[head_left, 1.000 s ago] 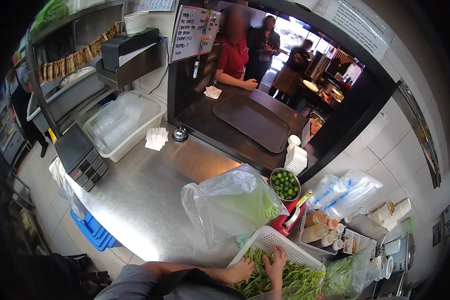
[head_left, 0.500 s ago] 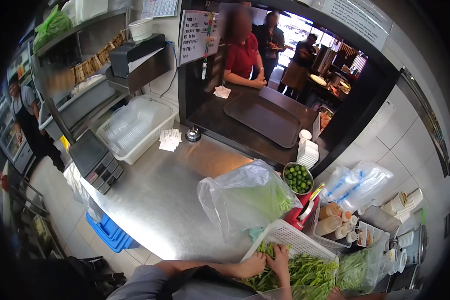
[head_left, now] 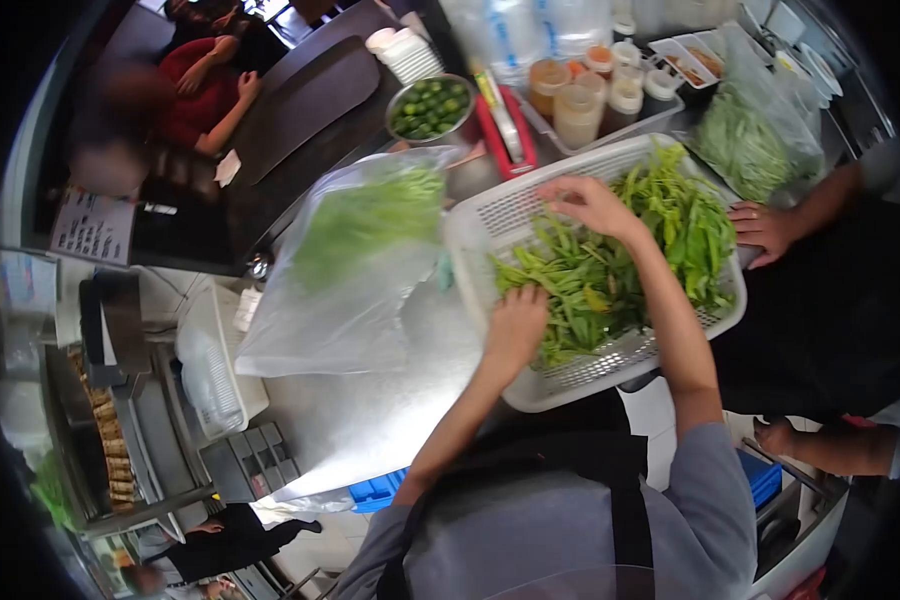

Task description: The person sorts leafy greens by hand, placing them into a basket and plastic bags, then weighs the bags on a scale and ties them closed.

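A white perforated plastic basket (head_left: pixel 480 215) holds a heap of leafy green stems (head_left: pixel 590 290). At its near left side my left hand (head_left: pixel 516 328) has its fingers bent down onto the stems, closed on some of them; the fingertips are partly hidden among the leaves. My right hand (head_left: pixel 598 207) is raised above the far part of the heap. Its fingers are loosely curved, thumb apart from them, and I see nothing held between. A clear plastic bag (head_left: pixel 320 320) with light green vegetables inside lies left of the basket.
A co-worker's hand (head_left: pixel 763 232) rests by the basket's right rim. Behind stand a bowl of green limes (head_left: pixel 432 110), a red-handled item (head_left: pixel 505 130) and sauce bottles (head_left: pixel 577 112). Another bag of greens (head_left: pixel 745 150) lies at right. A dark tray (head_left: pixel 320 100) sits on the pass counter.
My view has swung right and down, bringing the basket to the middle. My hands, close together before, are now apart, the right one lifted over the greens. More of the co-worker shows.
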Available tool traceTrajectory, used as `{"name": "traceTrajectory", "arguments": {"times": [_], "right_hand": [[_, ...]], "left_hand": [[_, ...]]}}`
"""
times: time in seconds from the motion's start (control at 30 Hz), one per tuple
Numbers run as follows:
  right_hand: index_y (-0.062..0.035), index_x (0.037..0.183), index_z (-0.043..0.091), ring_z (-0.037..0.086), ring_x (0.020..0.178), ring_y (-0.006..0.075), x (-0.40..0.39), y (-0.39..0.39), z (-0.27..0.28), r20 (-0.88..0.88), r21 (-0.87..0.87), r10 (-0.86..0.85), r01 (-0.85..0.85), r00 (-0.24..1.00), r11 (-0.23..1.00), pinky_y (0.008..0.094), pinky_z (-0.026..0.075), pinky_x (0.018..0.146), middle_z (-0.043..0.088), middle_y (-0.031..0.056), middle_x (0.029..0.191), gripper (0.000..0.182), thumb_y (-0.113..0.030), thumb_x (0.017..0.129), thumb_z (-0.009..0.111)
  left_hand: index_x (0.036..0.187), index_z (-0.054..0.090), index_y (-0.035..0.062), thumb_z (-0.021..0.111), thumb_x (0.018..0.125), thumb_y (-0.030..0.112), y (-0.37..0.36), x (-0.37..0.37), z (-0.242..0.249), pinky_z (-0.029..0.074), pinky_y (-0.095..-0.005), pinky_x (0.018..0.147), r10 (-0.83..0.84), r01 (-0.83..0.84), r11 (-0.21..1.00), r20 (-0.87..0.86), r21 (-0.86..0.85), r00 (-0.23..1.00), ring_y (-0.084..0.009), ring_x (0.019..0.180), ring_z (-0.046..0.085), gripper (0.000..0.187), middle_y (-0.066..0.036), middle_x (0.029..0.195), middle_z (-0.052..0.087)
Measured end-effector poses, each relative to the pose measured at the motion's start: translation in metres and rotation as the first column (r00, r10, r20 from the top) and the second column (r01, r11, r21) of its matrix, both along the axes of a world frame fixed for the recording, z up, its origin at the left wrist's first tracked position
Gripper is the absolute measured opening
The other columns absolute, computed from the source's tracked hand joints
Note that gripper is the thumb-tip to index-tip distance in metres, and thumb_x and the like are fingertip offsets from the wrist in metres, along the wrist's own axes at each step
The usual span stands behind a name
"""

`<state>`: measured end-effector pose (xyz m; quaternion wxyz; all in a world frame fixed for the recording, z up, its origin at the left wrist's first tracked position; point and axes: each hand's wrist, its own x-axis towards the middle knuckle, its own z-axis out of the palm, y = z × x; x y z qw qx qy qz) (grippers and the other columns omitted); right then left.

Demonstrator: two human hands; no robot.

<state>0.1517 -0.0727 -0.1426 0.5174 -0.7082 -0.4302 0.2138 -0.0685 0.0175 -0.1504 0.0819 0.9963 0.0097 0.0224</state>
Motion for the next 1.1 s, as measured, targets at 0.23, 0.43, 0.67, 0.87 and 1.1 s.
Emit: {"name": "traceTrajectory", "arguments": {"times": [0.23, 0.43, 0.67, 0.87, 1.1], "right_hand": [[-0.0028, 0.095, 0.063, 0.059, 0.081, 0.0339, -0.024, -0.023, 0.035, 0.247, 0.050, -0.121, 0.112, 0.961, 0.992, 0.0387, 0.047, 0.074, 0.061, 0.0161, 0.089, 0.018, -0.011, 0.080, 0.058], [-0.0017, 0.080, 0.065, 0.061, 0.081, 0.0377, 0.000, -0.006, 0.003, 0.279, -0.269, -0.065, 0.143, 0.958, 0.953, 0.0451, 0.048, 0.072, 0.063, 0.0218, 0.082, 0.011, -0.008, 0.077, 0.056], [-0.0020, 0.078, 0.066, 0.064, 0.071, 0.0254, -0.003, 0.026, -0.025, 0.214, -0.355, 0.035, 0.044, 0.976, 0.934, 0.0356, 0.050, 0.062, 0.065, 0.0149, 0.074, 0.012, -0.013, 0.076, 0.063], [-0.0018, 0.095, 0.065, 0.058, 0.065, 0.0061, 0.003, 0.001, 0.059, -0.478, 0.051, 0.240, -0.246, 0.845, 0.968, 0.0221, 0.045, 0.056, 0.065, 0.0020, 0.080, 0.019, -0.016, 0.082, 0.063], [0.0008, 0.096, 0.064, 0.050, 0.059, 0.0059, -0.015, 0.004, 0.101, -0.313, 0.163, 0.417, -0.385, 0.853, 0.909, 0.0211, 0.040, 0.052, 0.060, -0.0002, 0.073, 0.025, -0.019, 0.080, 0.066]], "left_hand": [[0.109, 0.056, 0.0002, 0.046, 0.070, -0.007, 0.036, 0.018, 0.018, 0.045, -0.0395, 0.083, 0.089, -0.085, 0.896, -0.012, -0.435, 0.996, -0.0338, 0.100, 0.053, 0.041, -0.018, 0.108, 0.055], [0.098, 0.062, 0.0018, 0.049, 0.078, 0.004, 0.047, 0.086, 0.034, 0.047, -0.0399, 0.073, 0.255, -0.239, 0.934, 0.026, -0.266, 0.967, -0.0320, 0.082, 0.059, 0.024, -0.016, 0.083, 0.062], [0.084, 0.064, -0.0016, 0.059, 0.080, 0.012, 0.056, 0.126, -0.013, 0.048, -0.0263, 0.058, 0.376, -0.396, 0.718, -0.160, -0.572, 0.913, -0.0142, 0.064, 0.062, 0.015, -0.010, 0.065, 0.063], [0.093, 0.061, -0.0010, 0.057, 0.083, 0.005, 0.043, 0.086, 0.082, 0.048, -0.0206, 0.060, 0.483, -0.248, 0.320, -0.068, -0.914, 0.873, -0.0100, 0.072, 0.062, 0.013, -0.005, 0.081, 0.065], [0.095, 0.060, -0.0007, 0.058, 0.083, 0.004, 0.033, 0.054, 0.142, 0.049, -0.0218, 0.063, 0.574, 0.062, 0.249, 0.199, -0.966, 0.795, -0.0107, 0.077, 0.062, 0.013, -0.005, 0.089, 0.064]]}}
